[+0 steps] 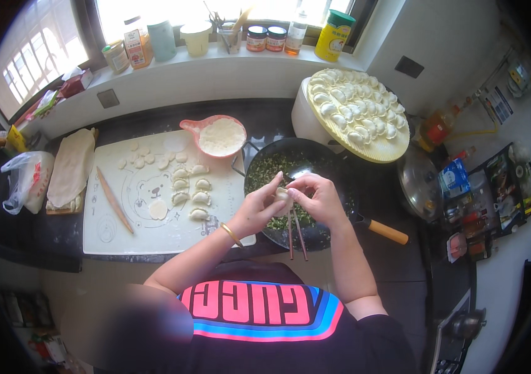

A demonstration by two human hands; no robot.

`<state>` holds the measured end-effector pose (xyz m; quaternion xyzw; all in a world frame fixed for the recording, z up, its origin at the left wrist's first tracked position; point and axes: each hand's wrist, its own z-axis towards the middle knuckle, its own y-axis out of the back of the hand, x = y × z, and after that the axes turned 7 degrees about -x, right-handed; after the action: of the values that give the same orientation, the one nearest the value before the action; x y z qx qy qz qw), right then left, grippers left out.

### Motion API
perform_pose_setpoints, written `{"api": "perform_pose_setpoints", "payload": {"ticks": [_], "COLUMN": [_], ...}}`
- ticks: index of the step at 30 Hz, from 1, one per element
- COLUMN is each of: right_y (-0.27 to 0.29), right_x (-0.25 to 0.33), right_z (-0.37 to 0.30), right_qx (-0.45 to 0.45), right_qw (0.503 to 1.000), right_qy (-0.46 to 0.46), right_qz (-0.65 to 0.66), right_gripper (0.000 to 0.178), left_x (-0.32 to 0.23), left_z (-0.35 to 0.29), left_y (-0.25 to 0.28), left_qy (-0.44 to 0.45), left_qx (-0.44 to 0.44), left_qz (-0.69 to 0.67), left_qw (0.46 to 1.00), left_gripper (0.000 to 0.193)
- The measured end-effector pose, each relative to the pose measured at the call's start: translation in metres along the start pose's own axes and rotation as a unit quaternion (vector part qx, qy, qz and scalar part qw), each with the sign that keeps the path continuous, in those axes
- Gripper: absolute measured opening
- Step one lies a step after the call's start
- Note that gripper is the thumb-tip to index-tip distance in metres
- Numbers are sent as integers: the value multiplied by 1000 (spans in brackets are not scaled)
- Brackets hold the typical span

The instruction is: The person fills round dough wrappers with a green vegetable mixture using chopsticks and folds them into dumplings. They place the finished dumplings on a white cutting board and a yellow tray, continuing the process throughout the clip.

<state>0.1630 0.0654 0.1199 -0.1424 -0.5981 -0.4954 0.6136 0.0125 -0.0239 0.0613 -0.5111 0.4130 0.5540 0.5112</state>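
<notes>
A small white dumpling (282, 194) is pinched between the fingers of my left hand (258, 207), which has a gold bangle at its wrist, and my right hand (316, 198). Both hands are closed on it above the near part of a black wok (258, 157). Chopped green filling (275, 163) lies in the wok, with a metal spoon partly showing behind my fingers. Below my hands, a pair of chopsticks (296, 234) crosses the near rim; their far ends are hidden. Left of the wok, shaped dumplings (201, 197) stand in rows on a white mat (108, 163).
A rolling pin (114, 199), a flat wrapper (157, 209) and small dough pieces (144, 156) lie on the mat. Behind it sits a pink bowl of flour (220, 137). A yellow round tray (365, 149) full of dumplings stands far right. The wok's wooden handle (388, 232) points right.
</notes>
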Motion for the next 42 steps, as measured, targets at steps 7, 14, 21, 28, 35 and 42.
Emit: {"api": "perform_pose_setpoints", "payload": {"ticks": [7,14,21,28,35,42], "right_y": [-11,-31,-23,-34,-22,-33], "right_x": [1,-3,0,-10,-3,-13], "right_z": [-3,-8,-11,-12,-15,-22], "right_qx": [-20,-99,-78,-130,-64,-130], "right_qw": [997,978,996,962,998,987], "right_qy": [53,160,36,208,20,94], "right_qz": [-58,-89,-3,-123,-5,-7], "right_gripper": [9,7,5,6,6,5], "left_x": [-12,12,9,7,10,7], "left_z": [-5,-4,-6,-7,-7,-10], "left_y": [-1,-3,-1,-2,-2,-5], "left_qy": [-40,5,-33,-49,-83,9], "left_qx": [-7,-11,-15,-3,-27,0], "left_qz": [137,32,51,94,114,-5], "left_qw": [990,999,998,994,990,1000], "left_gripper": [61,60,60,60,60,56]}}
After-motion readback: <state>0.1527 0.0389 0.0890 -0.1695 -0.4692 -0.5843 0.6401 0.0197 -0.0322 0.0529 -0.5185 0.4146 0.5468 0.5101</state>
